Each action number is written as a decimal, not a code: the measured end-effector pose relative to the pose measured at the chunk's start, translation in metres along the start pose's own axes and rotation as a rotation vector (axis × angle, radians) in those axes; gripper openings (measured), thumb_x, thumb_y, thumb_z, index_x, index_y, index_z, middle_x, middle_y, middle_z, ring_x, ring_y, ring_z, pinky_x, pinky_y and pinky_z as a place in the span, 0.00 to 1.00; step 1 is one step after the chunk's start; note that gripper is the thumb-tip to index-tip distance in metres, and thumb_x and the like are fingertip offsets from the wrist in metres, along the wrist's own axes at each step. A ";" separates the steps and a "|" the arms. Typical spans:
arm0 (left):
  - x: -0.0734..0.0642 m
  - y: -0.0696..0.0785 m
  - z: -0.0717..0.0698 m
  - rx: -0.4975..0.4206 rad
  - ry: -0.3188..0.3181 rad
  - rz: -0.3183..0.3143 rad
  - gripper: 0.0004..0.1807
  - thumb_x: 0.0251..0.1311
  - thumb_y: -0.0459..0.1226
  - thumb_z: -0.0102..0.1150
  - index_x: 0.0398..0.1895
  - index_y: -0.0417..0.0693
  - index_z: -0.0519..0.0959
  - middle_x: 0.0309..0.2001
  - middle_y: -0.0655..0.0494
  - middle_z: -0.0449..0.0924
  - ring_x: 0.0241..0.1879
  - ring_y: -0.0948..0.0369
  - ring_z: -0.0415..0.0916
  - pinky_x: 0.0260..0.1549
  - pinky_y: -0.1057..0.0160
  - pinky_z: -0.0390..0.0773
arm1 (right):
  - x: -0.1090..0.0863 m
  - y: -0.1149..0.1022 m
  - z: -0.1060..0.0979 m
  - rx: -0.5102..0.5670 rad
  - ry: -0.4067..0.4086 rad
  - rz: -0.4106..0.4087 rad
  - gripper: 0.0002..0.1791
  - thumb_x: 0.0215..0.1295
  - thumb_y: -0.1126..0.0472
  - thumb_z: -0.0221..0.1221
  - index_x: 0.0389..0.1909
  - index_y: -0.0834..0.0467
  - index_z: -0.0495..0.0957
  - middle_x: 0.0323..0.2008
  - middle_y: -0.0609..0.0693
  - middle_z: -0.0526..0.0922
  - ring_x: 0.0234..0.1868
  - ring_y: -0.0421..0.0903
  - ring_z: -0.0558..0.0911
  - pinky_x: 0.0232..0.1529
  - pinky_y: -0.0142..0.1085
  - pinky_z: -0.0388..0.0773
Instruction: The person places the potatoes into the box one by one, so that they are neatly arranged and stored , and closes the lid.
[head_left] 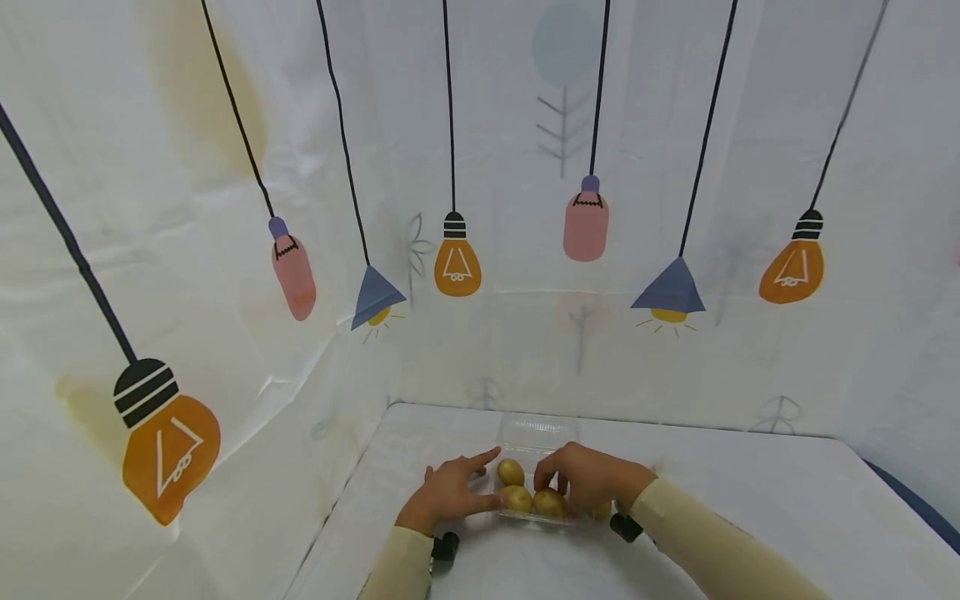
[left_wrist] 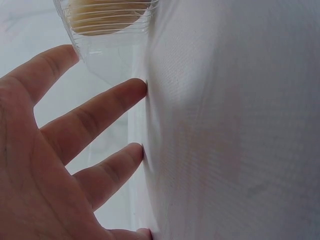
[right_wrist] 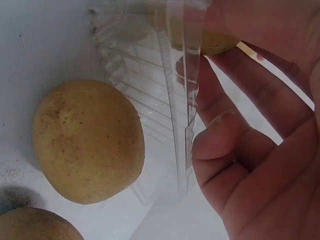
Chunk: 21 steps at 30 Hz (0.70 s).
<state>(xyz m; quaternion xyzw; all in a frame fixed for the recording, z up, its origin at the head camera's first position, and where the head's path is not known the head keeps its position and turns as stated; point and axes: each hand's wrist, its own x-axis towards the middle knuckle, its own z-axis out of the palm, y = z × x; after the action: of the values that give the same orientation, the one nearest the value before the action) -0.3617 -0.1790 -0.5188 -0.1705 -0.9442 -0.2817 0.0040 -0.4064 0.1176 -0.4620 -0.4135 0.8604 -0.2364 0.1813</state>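
A clear plastic container [head_left: 525, 457] with its lid [head_left: 538, 432] folded back holds several potatoes. My right hand [head_left: 588, 477] reaches down into it, fingers curled on a potato [head_left: 550, 502] near the front side. In the right wrist view that potato [right_wrist: 220, 44] shows partly behind the ribbed clear wall. My left hand [head_left: 450, 493] steadies the container's left side with fingers spread. Its thumb lies by the front left potato [head_left: 517, 499], and another potato [head_left: 511, 472] sits behind that one. In the left wrist view, fingertips [left_wrist: 137, 89] touch the white surface beside the container.
Outside the container's right wall, a loose potato [right_wrist: 90, 142] lies on the white table [head_left: 720, 500], with a second potato [right_wrist: 37, 227] near it. A white sheet with printed lamps [head_left: 457, 267] hangs behind the table and along its left.
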 end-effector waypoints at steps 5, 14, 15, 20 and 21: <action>-0.001 0.000 0.000 -0.006 0.004 -0.001 0.51 0.55 0.75 0.63 0.81 0.71 0.66 0.60 0.57 0.85 0.68 0.47 0.74 0.57 0.11 0.49 | -0.001 -0.004 -0.001 -0.004 0.003 0.002 0.31 0.47 0.77 0.77 0.46 0.42 0.88 0.45 0.31 0.84 0.40 0.37 0.82 0.38 0.33 0.83; -0.002 0.000 -0.001 -0.005 -0.001 0.000 0.51 0.55 0.75 0.63 0.81 0.70 0.67 0.60 0.56 0.85 0.68 0.47 0.74 0.56 0.10 0.49 | 0.000 -0.003 -0.001 -0.023 0.001 -0.015 0.30 0.47 0.76 0.77 0.48 0.43 0.88 0.45 0.30 0.84 0.42 0.36 0.82 0.41 0.33 0.83; -0.002 0.001 -0.001 -0.004 -0.001 0.001 0.51 0.55 0.75 0.63 0.81 0.70 0.67 0.60 0.56 0.85 0.68 0.47 0.74 0.56 0.10 0.49 | 0.000 -0.003 -0.001 -0.020 0.000 -0.016 0.30 0.47 0.75 0.78 0.48 0.44 0.88 0.45 0.30 0.84 0.42 0.36 0.82 0.41 0.33 0.83; -0.002 0.002 -0.002 -0.003 -0.005 -0.002 0.51 0.55 0.76 0.63 0.81 0.70 0.66 0.60 0.56 0.85 0.68 0.46 0.74 0.56 0.10 0.49 | 0.000 -0.003 0.000 -0.022 0.005 -0.037 0.30 0.47 0.75 0.77 0.49 0.45 0.88 0.46 0.30 0.84 0.42 0.36 0.82 0.43 0.34 0.84; -0.002 0.003 -0.002 -0.002 -0.005 -0.003 0.51 0.55 0.76 0.63 0.81 0.70 0.66 0.60 0.56 0.85 0.68 0.46 0.74 0.56 0.10 0.49 | -0.001 -0.003 -0.001 -0.020 0.006 -0.041 0.30 0.47 0.75 0.77 0.49 0.45 0.88 0.46 0.31 0.85 0.42 0.36 0.83 0.43 0.35 0.84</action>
<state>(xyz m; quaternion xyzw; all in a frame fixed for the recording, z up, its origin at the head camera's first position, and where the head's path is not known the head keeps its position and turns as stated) -0.3592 -0.1787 -0.5158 -0.1697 -0.9442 -0.2823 0.0012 -0.4044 0.1167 -0.4596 -0.4323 0.8545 -0.2327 0.1696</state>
